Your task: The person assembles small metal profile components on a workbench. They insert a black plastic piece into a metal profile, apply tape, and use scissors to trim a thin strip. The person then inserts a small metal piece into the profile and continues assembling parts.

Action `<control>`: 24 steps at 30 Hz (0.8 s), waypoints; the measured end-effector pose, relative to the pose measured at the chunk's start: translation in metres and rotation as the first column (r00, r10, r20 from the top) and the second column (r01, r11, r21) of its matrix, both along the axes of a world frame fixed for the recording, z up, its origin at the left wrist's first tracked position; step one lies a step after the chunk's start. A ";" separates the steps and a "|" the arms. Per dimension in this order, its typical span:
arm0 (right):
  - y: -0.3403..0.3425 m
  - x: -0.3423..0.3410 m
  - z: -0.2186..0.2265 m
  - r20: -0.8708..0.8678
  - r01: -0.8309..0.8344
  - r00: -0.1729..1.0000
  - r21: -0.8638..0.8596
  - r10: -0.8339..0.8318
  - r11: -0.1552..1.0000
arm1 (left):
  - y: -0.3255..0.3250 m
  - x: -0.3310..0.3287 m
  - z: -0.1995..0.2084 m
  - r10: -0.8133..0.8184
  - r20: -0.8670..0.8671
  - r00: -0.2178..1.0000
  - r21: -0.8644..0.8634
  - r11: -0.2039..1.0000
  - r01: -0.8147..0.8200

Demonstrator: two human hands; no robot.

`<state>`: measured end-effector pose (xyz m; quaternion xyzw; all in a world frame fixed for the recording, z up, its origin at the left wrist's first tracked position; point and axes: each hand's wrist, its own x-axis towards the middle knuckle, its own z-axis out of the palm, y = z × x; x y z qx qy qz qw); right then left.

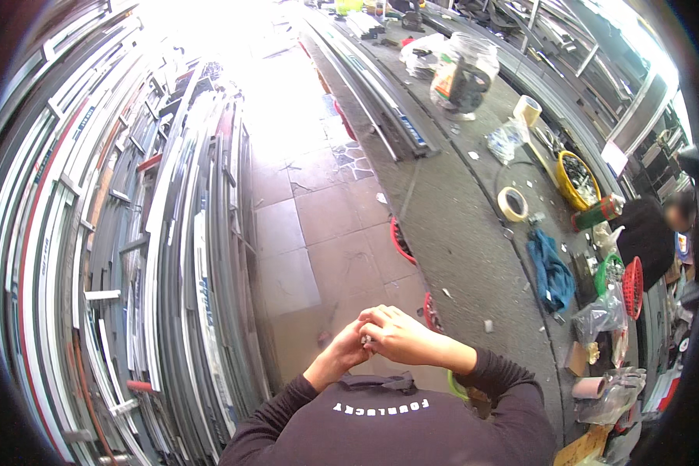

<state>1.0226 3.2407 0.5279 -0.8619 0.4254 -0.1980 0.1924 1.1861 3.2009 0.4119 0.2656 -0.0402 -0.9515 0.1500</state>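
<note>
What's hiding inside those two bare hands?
A small whitish-grey piece peeks out between the bare left hand and the bare right hand. They cover the rest, so its whole shape, or anything else tucked inside, can't be seen.

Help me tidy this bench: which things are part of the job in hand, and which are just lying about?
In hand:
- small pale piece, mostly hidden, between left hand and right hand

Apparently lying about:
- blue cloth
- tape roll near it
- yellow basket

Bench (458,241) — tape roll (501,204), blue cloth (551,272).
</note>
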 end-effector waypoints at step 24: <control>-0.143 -0.135 -0.043 0.329 0.971 -0.237 0.058 -0.914 -0.231 | -0.469 -0.334 0.055 0.197 -0.022 0.980 -0.480 -0.862 0.163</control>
